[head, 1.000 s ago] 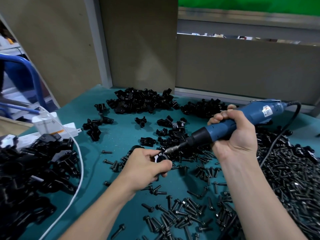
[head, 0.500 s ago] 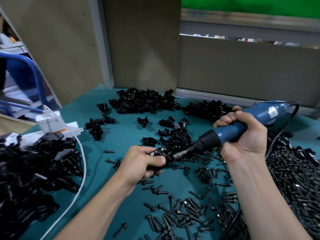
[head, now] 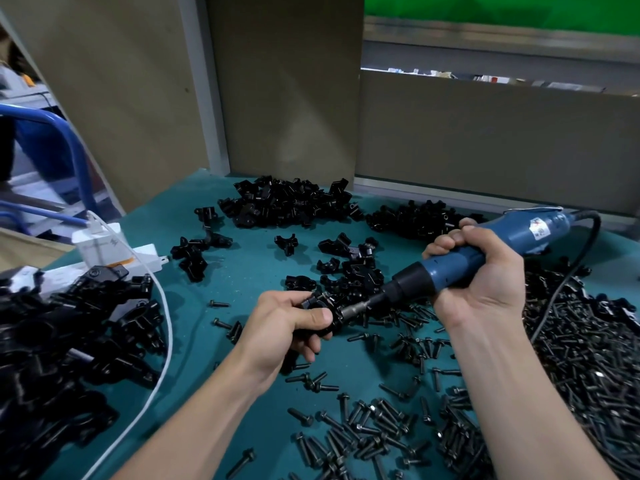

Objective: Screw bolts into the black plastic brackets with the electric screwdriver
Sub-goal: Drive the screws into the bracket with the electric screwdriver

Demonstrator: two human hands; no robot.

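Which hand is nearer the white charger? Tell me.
Left. The left hand, gripping a black bracket, sits right of the white charger; the right hand, gripping the electric screwdriver, lies even farther right.

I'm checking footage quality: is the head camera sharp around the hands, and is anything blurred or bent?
Head view, centre: the left hand, the bracket it grips and the electric screwdriver read fairly sharp. Head view, edges: the bracket pile at far left is soft, and the grey post leans, likely wide-angle distortion.

Tan partition boards (head: 284, 98) back a teal-topped bench (head: 242, 271); green wall (head: 502, 8) beyond.
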